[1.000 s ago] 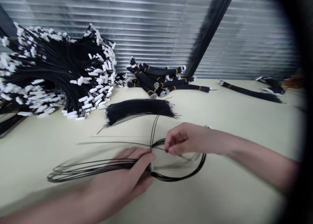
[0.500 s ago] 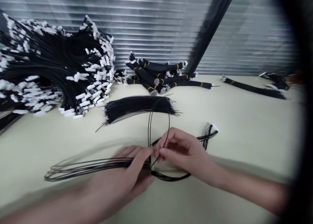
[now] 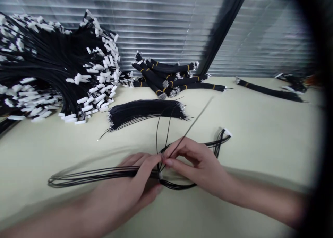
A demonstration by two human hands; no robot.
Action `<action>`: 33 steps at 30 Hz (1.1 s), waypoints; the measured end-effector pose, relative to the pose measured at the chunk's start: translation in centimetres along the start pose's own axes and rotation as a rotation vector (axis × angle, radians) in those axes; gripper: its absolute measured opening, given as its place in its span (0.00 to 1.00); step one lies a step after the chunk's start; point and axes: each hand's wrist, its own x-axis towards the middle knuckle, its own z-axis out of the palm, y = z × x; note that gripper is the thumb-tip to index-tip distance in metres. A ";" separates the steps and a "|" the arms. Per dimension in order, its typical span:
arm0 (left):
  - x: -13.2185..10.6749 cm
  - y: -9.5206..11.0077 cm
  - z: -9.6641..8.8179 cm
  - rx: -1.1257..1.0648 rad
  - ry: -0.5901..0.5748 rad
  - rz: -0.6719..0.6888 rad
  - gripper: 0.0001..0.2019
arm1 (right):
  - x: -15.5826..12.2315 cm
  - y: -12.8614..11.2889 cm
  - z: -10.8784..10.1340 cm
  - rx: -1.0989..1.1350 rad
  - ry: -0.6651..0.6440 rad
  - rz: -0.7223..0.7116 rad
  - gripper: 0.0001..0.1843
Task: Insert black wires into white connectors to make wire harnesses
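My left hand (image 3: 135,179) is closed around a looped bundle of thin black wires (image 3: 91,175), its thumb and forefinger beside a small white connector (image 3: 160,176). The wire loop sticks out to the left of this hand. Pinched between the thumb and forefinger of my right hand (image 3: 192,158) is a single black wire (image 3: 194,123), its free end slanting up to the right. Two more thin wires arch upward from between my hands. Behind the right hand, the harness runs to a second white connector (image 3: 227,132). The wire tips at my fingers are hidden.
A loose stack of cut black wires (image 3: 145,113) lies just beyond my hands. A large heap of black cables with white connectors (image 3: 57,64) fills the back left. Yellow-banded wire bundles (image 3: 171,77) lie by the blinds, and another bundle (image 3: 270,89) is at right.
The wire in my right fingers has swung from a closed arch to a straight slant up and right, its end now free. Both hands stay nearly in place.
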 end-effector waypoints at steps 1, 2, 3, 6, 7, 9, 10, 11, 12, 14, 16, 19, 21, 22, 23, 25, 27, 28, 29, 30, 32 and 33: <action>0.0 0.0 0.0 -0.017 -0.006 0.003 0.18 | 0.0 0.0 0.0 -0.032 -0.017 -0.005 0.03; 0.0 0.0 0.0 -0.027 -0.004 0.006 0.17 | 0.0 -0.1 0.0 -0.066 -0.033 -0.011 0.03; 0.0 0.0 0.1 -0.024 0.005 0.007 0.16 | 0.1 -0.1 0.0 -0.100 -0.046 -0.015 0.02; 0.0 0.0 0.3 0.004 0.051 0.000 0.16 | 0.1 -0.2 0.0 -0.166 -0.046 -0.006 0.03; -0.1 0.0 0.3 -0.007 0.053 -0.006 0.16 | 0.2 -0.3 0.0 -0.169 -0.038 0.000 0.03; -0.1 -0.1 0.4 -0.045 0.034 -0.013 0.15 | 0.2 -0.3 0.0 -0.151 -0.023 0.000 0.03; -0.2 -0.1 0.5 -0.065 0.025 -0.018 0.16 | 0.1 -0.3 0.0 -0.137 -0.019 -0.009 0.03; -0.2 -0.1 0.4 -0.081 0.012 -0.028 0.16 | 0.1 -0.3 0.0 -0.125 -0.018 -0.018 0.03; -0.1 0.0 0.4 -0.092 0.001 -0.038 0.17 | 0.1 -0.3 0.0 -0.115 -0.020 -0.020 0.03; -0.1 0.0 0.3 -0.099 -0.002 -0.043 0.16 | -0.1 -0.4 0.0 -0.114 -0.031 0.009 0.02; 0.0 0.0 0.3 -0.072 0.003 -0.030 0.15 | -0.2 -0.5 0.1 -0.129 -0.046 0.045 0.02; 0.0 0.1 0.2 -0.038 -0.045 -0.037 0.13 | -0.1 -0.5 0.2 -0.150 -0.053 0.034 0.03; 0.0 0.1 0.2 -0.045 -0.067 -0.032 0.12 | -0.1 -0.5 0.2 -0.168 -0.057 0.017 0.03; 0.1 0.1 0.1 -0.051 -0.053 -0.020 0.12 | 0.0 -0.5 0.3 -0.184 -0.063 0.011 0.03; 0.1 0.1 0.1 -0.052 -0.029 -0.005 0.11 | 0.0 -0.5 0.3 -0.202 -0.065 0.002 0.03; 0.2 0.1 0.0 -0.032 0.000 0.017 0.09 | -0.1 -0.5 0.3 -0.242 -0.067 -0.026 0.03; 0.2 0.2 -0.1 -0.024 0.006 0.020 0.08 | -0.2 -0.5 0.4 -0.270 -0.058 -0.068 0.04; 0.2 0.2 -0.1 -0.030 0.007 0.015 0.07 | -0.2 -0.4 0.4 -0.277 -0.047 -0.095 0.04; 0.2 0.2 -0.1 -0.041 0.009 0.012 0.07 | -0.3 -0.4 0.4 -0.281 -0.035 -0.125 0.05; 0.2 0.2 -0.1 -0.054 0.017 0.010 0.07 | -0.3 -0.4 0.5 -0.286 -0.022 -0.156 0.06; 0.1 0.2 0.0 -0.069 0.009 0.011 0.07 | -0.4 -0.3 0.6 -0.296 -0.001 -0.196 0.09; 0.1 0.2 0.0 -0.074 0.003 0.012 0.07 | -0.4 -0.2 0.6 -0.303 0.005 -0.200 0.10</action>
